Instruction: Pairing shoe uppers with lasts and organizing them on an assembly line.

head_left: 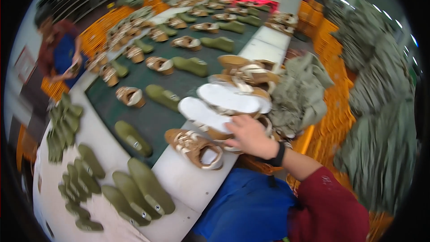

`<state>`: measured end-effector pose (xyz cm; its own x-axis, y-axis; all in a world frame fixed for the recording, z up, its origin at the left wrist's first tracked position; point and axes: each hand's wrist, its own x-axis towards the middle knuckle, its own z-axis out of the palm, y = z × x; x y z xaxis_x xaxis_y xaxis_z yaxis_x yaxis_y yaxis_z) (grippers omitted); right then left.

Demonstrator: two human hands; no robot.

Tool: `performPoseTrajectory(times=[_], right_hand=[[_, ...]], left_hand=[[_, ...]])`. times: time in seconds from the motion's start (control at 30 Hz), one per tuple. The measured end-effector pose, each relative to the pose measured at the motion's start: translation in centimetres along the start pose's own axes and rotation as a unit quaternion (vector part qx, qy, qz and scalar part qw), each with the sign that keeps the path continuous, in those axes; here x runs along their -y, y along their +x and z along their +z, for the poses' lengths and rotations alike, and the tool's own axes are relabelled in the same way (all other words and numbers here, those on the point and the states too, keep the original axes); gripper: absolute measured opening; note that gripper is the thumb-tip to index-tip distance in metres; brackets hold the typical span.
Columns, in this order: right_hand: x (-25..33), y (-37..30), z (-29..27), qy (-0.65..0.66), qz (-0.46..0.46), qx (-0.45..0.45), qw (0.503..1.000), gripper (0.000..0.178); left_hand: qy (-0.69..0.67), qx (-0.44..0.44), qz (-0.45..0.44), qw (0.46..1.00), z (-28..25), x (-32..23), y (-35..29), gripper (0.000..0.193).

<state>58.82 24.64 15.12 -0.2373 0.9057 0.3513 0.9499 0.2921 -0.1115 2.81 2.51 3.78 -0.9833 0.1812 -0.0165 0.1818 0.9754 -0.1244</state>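
My right hand (251, 136) reaches in from the lower right, a black band on its wrist. Its fingers close on the near end of a shoe (199, 113) that shows a long white sole face up, with brown along its side. Beyond it, a second shoe (229, 99) also shows white. Brown-and-white woven shoes (248, 72) are heaped behind these. In front, a single woven shoe (195, 149) rests upright on the white table edge, its white inside showing. My left hand is out of view.
A dark green belt (134, 121) carries rows of woven shoes and olive-green shoe lasts (190, 66). More lasts (150, 183) lie on the near white surface. Crumpled grey-green material (298, 94) and orange crates (331, 107) stand right. A person (62, 58) works across at left.
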Motion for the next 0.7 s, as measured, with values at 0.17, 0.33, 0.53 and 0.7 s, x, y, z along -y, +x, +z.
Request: performPoseTrajectory(times=[0.17,0.33,0.53,0.7], right_hand=[[1.8,0.5,3.9,0.0,-0.039,-0.021,0.999,0.075],[0.9,0.9,6.8,-0.074,0.0,-0.12,0.99,0.071],[1.6,1.4,4.3,0.089,0.016,-0.128,0.988,0.065],[4.3,1.4,1.6,0.482,0.107,-0.11,0.863,0.059]], left_hand=[[0.155,-0.052,0.138,0.977,3.7,3.5,2.3,0.048],[0.12,-0.135,0.172,0.968,6.7,3.4,5.9,0.049],[0.185,-0.135,0.163,0.96,6.2,3.1,5.2,0.043],[0.123,-0.036,0.107,0.986,4.1,1.9,3.5,0.041]])
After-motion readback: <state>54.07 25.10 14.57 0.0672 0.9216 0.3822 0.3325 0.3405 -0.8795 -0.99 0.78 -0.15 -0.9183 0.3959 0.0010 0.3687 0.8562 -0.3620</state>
